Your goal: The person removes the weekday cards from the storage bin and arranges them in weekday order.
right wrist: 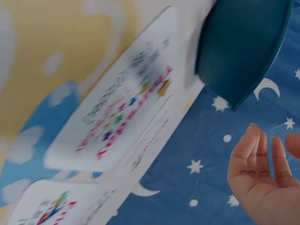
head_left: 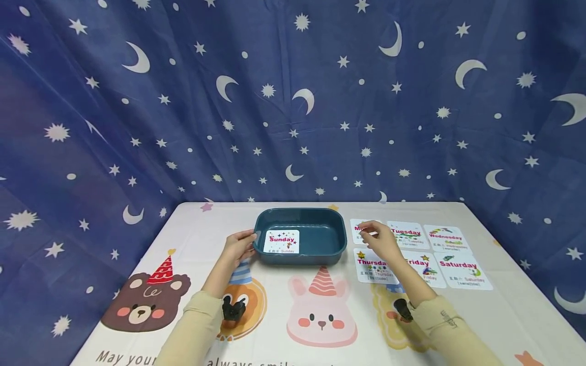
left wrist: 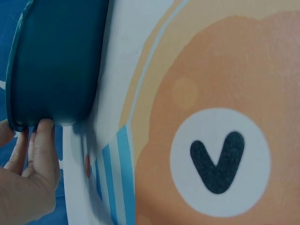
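Note:
My left hand (head_left: 241,246) grips the left end of a dark teal rectangular tray (head_left: 320,258), its thumb at the rim and its fingers against the outer wall, as the left wrist view shows. Inside the tray, at the left, lies a white "Sunday" card (head_left: 281,242). Over the "Monday" card (head_left: 359,237), partly hiding it, hovers my right hand (head_left: 381,241). Its fingers (right wrist: 247,150) are loosely bent with nothing between them. The "Thursday" card (head_left: 373,269) lies just below that hand in the head view.
Right of the tray, two rows of cards also include "Tuesday" (head_left: 405,233), "Wednesday" (head_left: 446,238), "Friday" (head_left: 421,269) and "Saturday" (head_left: 462,272). The forearm overlaps "Friday". A cartoon-animal tablecloth (head_left: 274,315) covers the table; a blue star-and-moon curtain (head_left: 284,101) hangs behind.

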The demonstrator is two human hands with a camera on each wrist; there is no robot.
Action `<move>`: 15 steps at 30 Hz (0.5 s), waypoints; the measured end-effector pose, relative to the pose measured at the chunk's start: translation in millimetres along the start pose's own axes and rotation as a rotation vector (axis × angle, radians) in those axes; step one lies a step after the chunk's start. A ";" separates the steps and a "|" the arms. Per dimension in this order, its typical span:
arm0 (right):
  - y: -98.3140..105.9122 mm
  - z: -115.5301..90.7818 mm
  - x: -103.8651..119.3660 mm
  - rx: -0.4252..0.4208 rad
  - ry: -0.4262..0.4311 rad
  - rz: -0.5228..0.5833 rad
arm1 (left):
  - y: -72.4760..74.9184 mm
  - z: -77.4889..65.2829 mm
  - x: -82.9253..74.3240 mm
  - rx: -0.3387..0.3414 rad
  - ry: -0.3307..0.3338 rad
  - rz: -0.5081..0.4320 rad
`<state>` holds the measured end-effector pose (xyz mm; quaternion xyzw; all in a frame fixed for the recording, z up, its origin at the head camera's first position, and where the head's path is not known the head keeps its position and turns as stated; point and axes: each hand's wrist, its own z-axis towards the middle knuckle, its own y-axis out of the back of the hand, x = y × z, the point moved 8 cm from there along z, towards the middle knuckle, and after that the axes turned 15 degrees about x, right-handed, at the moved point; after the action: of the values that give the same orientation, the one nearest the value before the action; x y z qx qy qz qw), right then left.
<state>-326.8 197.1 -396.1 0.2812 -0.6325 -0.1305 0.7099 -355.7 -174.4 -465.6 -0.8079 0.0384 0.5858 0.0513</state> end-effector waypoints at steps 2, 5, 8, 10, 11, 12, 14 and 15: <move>-3.1 3.5 5.8 0.003 0.021 0.014 | 0.3 -0.4 -0.6 0.000 0.003 0.004; -8.7 9.0 14.1 0.011 0.044 0.032 | 1.0 -0.9 -1.2 -0.003 0.002 0.005; -16.4 14.2 21.0 0.028 0.046 0.045 | 0.9 -0.8 -1.9 0.001 -0.001 0.008; -22.8 17.7 24.8 0.045 0.041 0.054 | 0.8 -0.3 -1.9 0.002 -0.004 0.009; -26.1 19.4 26.3 0.054 0.039 0.059 | 0.6 -0.1 -1.7 0.003 -0.005 0.008; -29.1 21.0 27.5 0.062 0.035 0.068 | 0.4 0.0 -1.4 0.002 -0.006 0.004; -35.5 24.1 30.5 0.083 0.044 0.086 | -0.2 0.8 0.1 0.007 -0.006 0.002; -38.4 25.4 31.4 0.092 0.044 0.095 | -0.5 1.1 0.9 0.009 -0.005 0.002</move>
<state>-339.6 143.2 -390.9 0.2860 -0.6349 -0.0610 0.7151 -356.4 -173.8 -466.8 -0.8061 0.0417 0.5878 0.0542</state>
